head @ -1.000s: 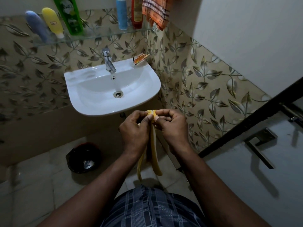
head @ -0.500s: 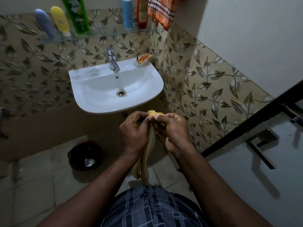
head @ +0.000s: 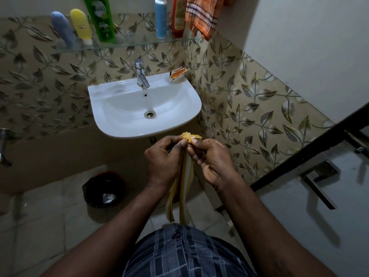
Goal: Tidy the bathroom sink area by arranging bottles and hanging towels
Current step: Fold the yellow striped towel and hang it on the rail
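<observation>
A folded yellow towel (head: 182, 188) hangs from both my hands in front of the white sink (head: 111, 124). My left hand (head: 163, 160) and my right hand (head: 209, 158) pinch its top edge together, fingertips meeting. On the glass shelf (head: 127, 42) above the tap stand a blue-grey tube (head: 61, 29), a yellow tube (head: 80, 25), a green bottle (head: 100, 19), a light blue bottle (head: 160, 18) and a red bottle (head: 178, 19). An orange checked towel (head: 201, 15) hangs at the shelf's right end.
An orange soap wrapper (head: 178, 73) lies on the sink's back right corner beside the tap (head: 140, 75). A black-lined bin (head: 103, 189) stands on the floor under the sink. A door with a handle (head: 317, 180) is at my right.
The yellow towel's hanging part has folded into a narrower, doubled strip. My right hand has shifted its pinch on the top edge, and the view has tilted down slightly.
</observation>
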